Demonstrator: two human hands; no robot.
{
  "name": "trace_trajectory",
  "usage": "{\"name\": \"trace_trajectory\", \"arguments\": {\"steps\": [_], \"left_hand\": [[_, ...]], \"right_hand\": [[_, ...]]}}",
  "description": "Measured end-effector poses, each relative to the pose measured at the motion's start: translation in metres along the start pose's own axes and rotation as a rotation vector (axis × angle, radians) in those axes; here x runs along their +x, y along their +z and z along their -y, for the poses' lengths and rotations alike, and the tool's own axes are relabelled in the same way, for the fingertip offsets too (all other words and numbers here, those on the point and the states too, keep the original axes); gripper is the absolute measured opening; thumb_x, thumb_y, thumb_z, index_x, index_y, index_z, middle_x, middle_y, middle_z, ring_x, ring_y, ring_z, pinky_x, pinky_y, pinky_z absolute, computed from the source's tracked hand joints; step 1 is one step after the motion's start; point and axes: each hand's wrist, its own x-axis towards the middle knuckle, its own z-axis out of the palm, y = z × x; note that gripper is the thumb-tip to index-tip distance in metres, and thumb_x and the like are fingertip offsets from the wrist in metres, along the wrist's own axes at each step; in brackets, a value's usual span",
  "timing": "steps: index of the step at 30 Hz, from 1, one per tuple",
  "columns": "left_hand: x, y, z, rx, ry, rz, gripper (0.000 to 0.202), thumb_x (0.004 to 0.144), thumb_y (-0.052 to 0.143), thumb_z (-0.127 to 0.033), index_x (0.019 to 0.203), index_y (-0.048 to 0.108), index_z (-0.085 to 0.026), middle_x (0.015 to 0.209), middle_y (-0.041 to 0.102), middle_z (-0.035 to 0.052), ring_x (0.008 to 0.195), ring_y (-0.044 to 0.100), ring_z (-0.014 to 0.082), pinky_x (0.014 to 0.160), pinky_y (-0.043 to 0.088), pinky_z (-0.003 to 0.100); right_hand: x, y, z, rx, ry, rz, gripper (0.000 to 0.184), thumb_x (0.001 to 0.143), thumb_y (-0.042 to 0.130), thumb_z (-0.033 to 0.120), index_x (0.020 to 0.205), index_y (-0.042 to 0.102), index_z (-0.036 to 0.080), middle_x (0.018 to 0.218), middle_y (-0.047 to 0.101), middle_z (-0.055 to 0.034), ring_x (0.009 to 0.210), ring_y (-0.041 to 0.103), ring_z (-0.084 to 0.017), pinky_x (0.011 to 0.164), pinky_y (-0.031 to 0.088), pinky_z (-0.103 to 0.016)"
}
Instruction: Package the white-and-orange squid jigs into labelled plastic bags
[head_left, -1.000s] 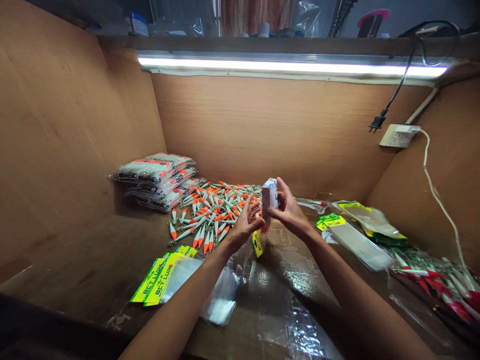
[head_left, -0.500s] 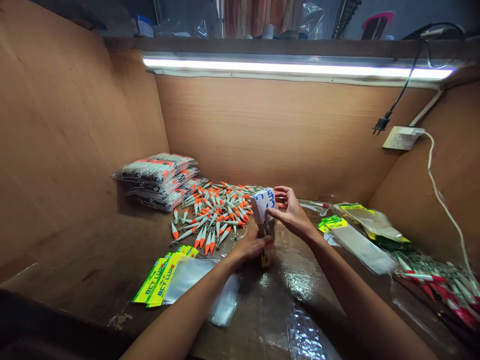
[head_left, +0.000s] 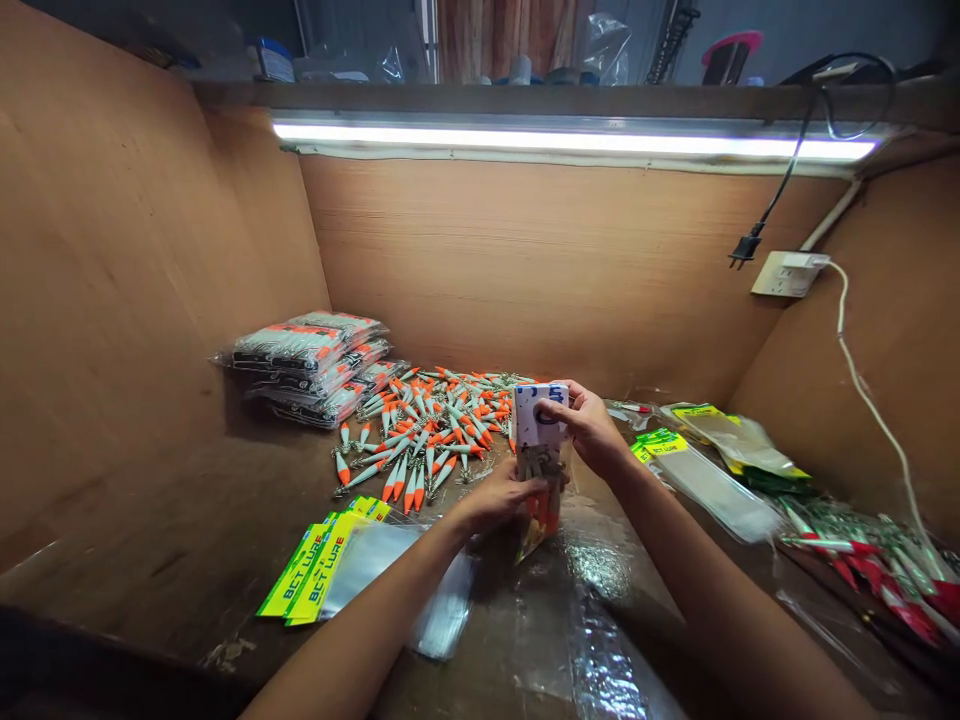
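Over the middle of the table I hold a clear lure packet (head_left: 540, 470) upright; it has a white and blue header card at the top and orange lures inside. My right hand (head_left: 589, 428) pinches the header card at the packet's top. My left hand (head_left: 491, 497) grips the packet's lower part from the left. Behind the packet lies a heap of loose orange and white lures (head_left: 424, 425).
Empty clear bags with yellow-green headers (head_left: 337, 560) lie front left. Stacked filled packets (head_left: 307, 365) sit at the back left. More bags (head_left: 712, 465) and red and green lures (head_left: 877, 560) lie on the right. Wooden walls enclose the table; a socket (head_left: 789, 273) and cable hang right.
My left hand dropped from beside the header card to the packet's lower part. The packet turned so its face shows and moved slightly down and toward me.
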Motion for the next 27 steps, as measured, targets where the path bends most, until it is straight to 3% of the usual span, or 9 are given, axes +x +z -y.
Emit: {"name": "trace_trajectory", "arguments": {"steps": [5,9,13,16,18,21,23,25,27], "left_hand": [[0.001,-0.003,0.001,-0.043,-0.037,0.027,0.044,0.079,0.080,-0.044,0.111,0.072,-0.015,0.113,0.073,0.0156,0.105,0.068,0.0289,0.094,0.048,0.038],[-0.002,-0.003,-0.001,-0.116,-0.112,0.038,0.047,0.078,0.079,-0.039,0.117,0.069,-0.015,0.112,0.073,0.0153,0.103,0.069,0.0286,0.086,0.052,0.035],[-0.006,-0.002,-0.010,-0.284,-0.234,0.131,0.056,0.081,0.071,-0.029,0.134,0.057,-0.016,0.118,0.071,0.0165,0.109,0.067,0.0308,0.083,0.054,0.038],[-0.009,-0.002,-0.018,-0.434,-0.266,0.199,0.062,0.081,0.062,-0.025,0.141,0.050,-0.014,0.113,0.073,0.0163,0.109,0.068,0.0305,0.090,0.050,0.039],[-0.010,-0.003,-0.022,-0.489,-0.254,0.217,0.065,0.079,0.058,-0.024,0.142,0.047,-0.013,0.111,0.073,0.0158,0.107,0.069,0.0300,0.094,0.048,0.040],[-0.010,-0.004,-0.022,-0.424,-0.221,0.160,0.068,0.078,0.056,-0.024,0.145,0.044,-0.016,0.108,0.072,0.0134,0.102,0.069,0.0292,0.094,0.047,0.043],[-0.010,-0.004,-0.021,-0.275,-0.171,0.070,0.069,0.076,0.057,-0.025,0.144,0.045,-0.015,0.106,0.072,0.0123,0.099,0.068,0.0284,0.095,0.047,0.044],[-0.008,-0.004,-0.021,-0.136,-0.100,-0.012,0.071,0.073,0.062,-0.022,0.143,0.047,-0.015,0.112,0.070,0.0117,0.106,0.064,0.0274,0.101,0.042,0.043],[-0.007,-0.005,-0.022,-0.005,0.004,-0.059,0.081,0.071,0.069,-0.018,0.148,0.042,-0.019,0.132,0.061,0.0105,0.125,0.054,0.0271,0.111,0.033,0.040]], "right_hand": [[0.003,0.002,0.010,0.110,-0.168,-0.255,0.040,0.071,0.084,0.044,0.096,0.060,0.023,0.085,0.070,0.0014,0.071,0.065,-0.016,0.071,0.054,-0.030],[0.011,-0.016,0.018,0.146,-0.275,-0.424,0.040,0.072,0.081,0.049,0.093,0.057,0.025,0.088,0.069,0.0021,0.073,0.066,-0.015,0.070,0.055,-0.030],[0.021,-0.048,0.019,-0.026,-0.243,-0.577,0.054,0.066,0.080,0.058,0.101,0.058,0.023,0.093,0.069,-0.0018,0.077,0.066,-0.018,0.068,0.055,-0.032],[0.022,-0.065,0.023,-0.266,-0.267,-0.617,0.077,0.054,0.090,0.045,0.119,0.059,0.020,0.117,0.066,-0.0110,0.097,0.064,-0.025,0.080,0.054,-0.037],[0.016,-0.066,0.030,-0.530,-0.269,-0.478,0.078,0.061,0.088,0.043,0.129,0.059,0.020,0.130,0.060,-0.0144,0.106,0.061,-0.028,0.086,0.052,-0.039],[0.003,-0.050,0.041,-0.729,-0.170,0.109,0.059,0.083,0.073,0.047,0.135,0.059,0.023,0.128,0.064,-0.0114,0.100,0.063,-0.025,0.083,0.052,-0.037],[-0.007,-0.034,0.047,-0.738,-0.172,0.441,0.054,0.084,0.074,0.043,0.134,0.061,0.026,0.124,0.066,-0.0083,0.100,0.063,-0.023,0.084,0.051,-0.035],[-0.014,-0.019,0.051,-0.743,-0.258,0.567,0.039,0.084,0.075,0.038,0.121,0.070,0.025,0.123,0.066,-0.0073,0.105,0.062,-0.023,0.088,0.050,-0.034],[-0.017,-0.012,0.052,-0.736,-0.330,0.560,0.017,0.089,0.070,0.034,0.100,0.075,0.022,0.120,0.066,-0.0076,0.105,0.063,-0.021,0.090,0.049,-0.034]]}}
